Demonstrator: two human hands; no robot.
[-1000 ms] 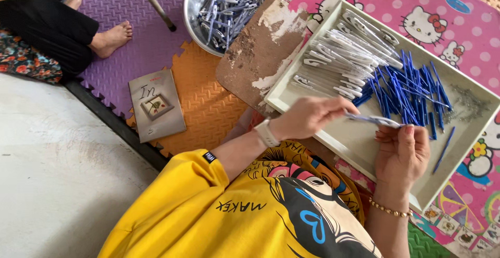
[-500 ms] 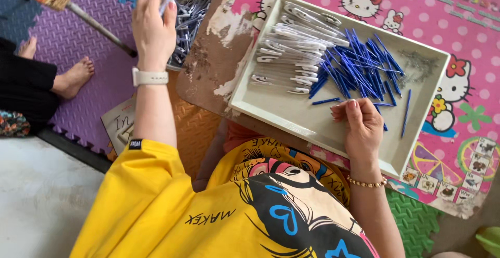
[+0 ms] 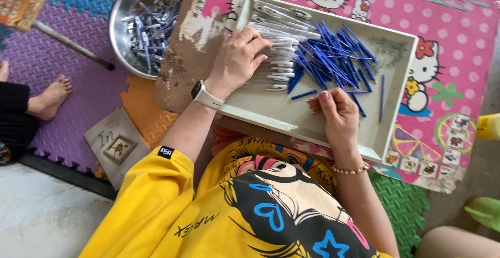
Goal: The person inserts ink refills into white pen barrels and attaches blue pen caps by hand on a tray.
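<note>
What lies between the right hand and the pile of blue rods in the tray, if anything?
Nothing visible does. The right hand hovers over the bare floor of the grey tray, and only one loose blue rod lies before its fingertips; the pile of blue rods is just beyond. The left hand rests on the clear pen barrels to the side.

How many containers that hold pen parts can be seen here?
2. A pale rectangular tray lies on the pink table, under both hands. A round metal bowl sits on the floor mats at the table's left. Others may be out of frame.
</note>
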